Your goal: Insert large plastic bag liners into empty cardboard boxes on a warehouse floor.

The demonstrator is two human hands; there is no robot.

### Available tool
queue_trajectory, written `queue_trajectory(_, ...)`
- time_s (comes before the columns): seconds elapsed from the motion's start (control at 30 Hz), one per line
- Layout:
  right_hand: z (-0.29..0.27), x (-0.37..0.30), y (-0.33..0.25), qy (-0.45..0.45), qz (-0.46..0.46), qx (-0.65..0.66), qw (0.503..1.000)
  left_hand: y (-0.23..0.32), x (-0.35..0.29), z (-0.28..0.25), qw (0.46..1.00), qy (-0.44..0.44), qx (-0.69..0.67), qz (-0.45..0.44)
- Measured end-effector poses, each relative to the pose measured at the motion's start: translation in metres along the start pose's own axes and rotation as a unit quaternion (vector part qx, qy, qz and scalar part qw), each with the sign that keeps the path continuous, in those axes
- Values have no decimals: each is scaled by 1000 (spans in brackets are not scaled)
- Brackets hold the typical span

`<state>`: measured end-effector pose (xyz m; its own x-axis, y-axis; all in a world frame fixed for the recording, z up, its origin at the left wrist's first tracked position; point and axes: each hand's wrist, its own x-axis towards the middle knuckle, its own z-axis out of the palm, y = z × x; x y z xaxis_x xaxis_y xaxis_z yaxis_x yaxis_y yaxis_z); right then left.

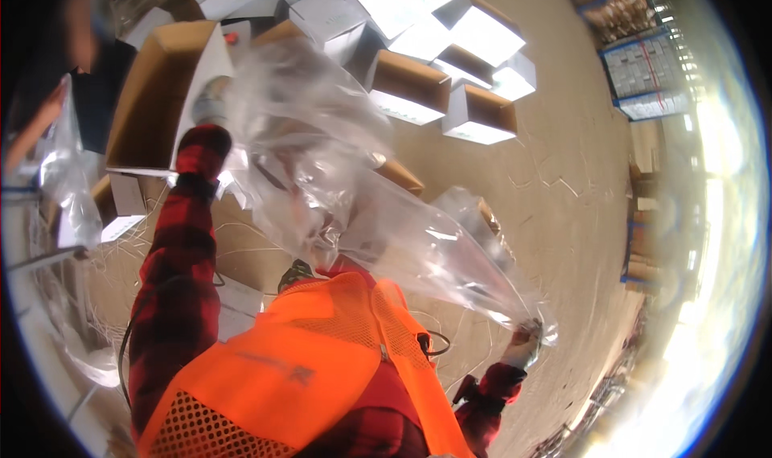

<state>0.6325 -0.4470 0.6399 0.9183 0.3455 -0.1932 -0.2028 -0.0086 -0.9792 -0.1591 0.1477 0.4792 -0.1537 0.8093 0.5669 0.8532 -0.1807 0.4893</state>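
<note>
A large clear plastic bag (338,160) is stretched across the middle of the view, crinkled and shiny. My left hand (211,104), in a grey glove at the end of a red plaid sleeve, grips the bag's upper left end near an open cardboard box (153,88). My right hand (524,341), also gloved, pinches the bag's lower right corner out over the floor. An orange mesh vest (305,369) on my chest fills the lower centre.
Several open cardboard boxes (410,88) with white flaps stand on the tan floor (563,160) ahead. Another person in dark clothing (88,72) holds a clear bag (68,184) at the far left. Blue warehouse racks (643,68) line the right.
</note>
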Motion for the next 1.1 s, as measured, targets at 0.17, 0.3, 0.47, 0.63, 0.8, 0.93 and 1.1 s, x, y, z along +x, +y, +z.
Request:
queue_trajectory(0.17,-146,-1,-37,129,-44,-72,988,44,9,47,982,34,-111,-148)
queue_trajectory(0.3,-125,-11,-8,156,-23,-79,984,111,11,71,953,-2,-258,-160)
queue_trajectory(0.47,69,-17,0,34,37,-77,996,84,-92,173,964,-181,-169,96)
queue_trajectory(0.63,185,-29,-6,-107,76,-82,988,74,-112,204,975,-217,-17,47)
queue_trajectory(0.8,231,-37,-10,-171,54,-82,980,151,-148,175,943,-294,126,86)
queue_trajectory(0.93,304,-38,-5,-314,-34,-90,945,139,-269,140,886,-410,-219,-5)
queue_trajectory(1.1,297,-39,-73,-368,95,192,905,283,-353,75,554,-584,-438,-400)
